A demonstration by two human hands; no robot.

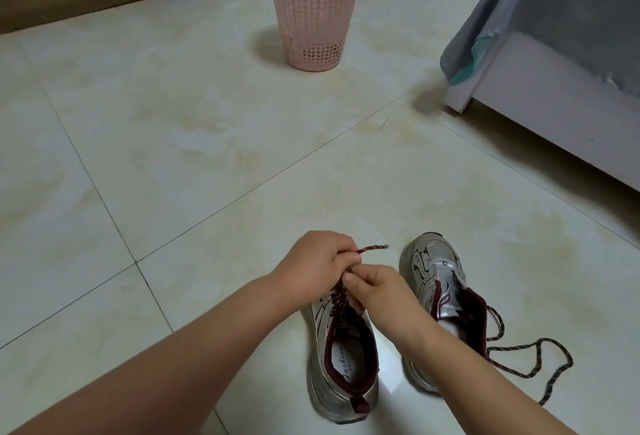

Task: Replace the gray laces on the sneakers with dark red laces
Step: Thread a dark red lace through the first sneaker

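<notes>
Glossy cream tile floor (207, 143), pink wastebasket (313, 15)

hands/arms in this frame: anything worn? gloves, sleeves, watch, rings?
Nothing worn that shows. The left hand and right hand are bare, with no gloves, and no rings on the fingers in view. Both forearms are bare right to the bottom edge of the picture: no sleeves, watch or wristband visible. Fingernails look short and unpainted.

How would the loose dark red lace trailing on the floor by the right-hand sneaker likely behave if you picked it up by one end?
The loose lace lies in slack curves on the tile floor, so it would probably hang limp. It looks thin and light. Its other end seems tied into the sneaker, so it may tug.
</notes>
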